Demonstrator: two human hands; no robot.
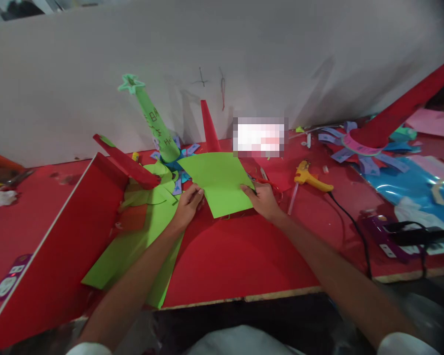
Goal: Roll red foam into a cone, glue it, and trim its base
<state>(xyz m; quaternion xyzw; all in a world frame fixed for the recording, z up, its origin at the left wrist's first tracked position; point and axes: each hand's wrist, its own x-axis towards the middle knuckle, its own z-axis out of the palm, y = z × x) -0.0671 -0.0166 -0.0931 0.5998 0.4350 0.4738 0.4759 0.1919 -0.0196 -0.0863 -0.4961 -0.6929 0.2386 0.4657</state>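
A bright green paper sheet (220, 182) with a curved top edge is held above the red table (240, 261). My right hand (264, 199) pinches its right edge, thumb on top. At its left edge my left hand (190, 202) is closed, with the fingers curled against the paper. Red-handled scissors (272, 184) lie partly hidden behind the sheet and my right hand. Beyond the sheet stands a narrow red paper cone (209, 125). More green sheets (133, 246) and cut green pieces (163, 182) lie to the left.
A green tube (157, 125) topped with a star stands at the back left. Right of my hands lie a yellow glue gun (313, 178) with a black cord and a purple box (392, 239). A red upright board (59, 246) divides the table at the left.
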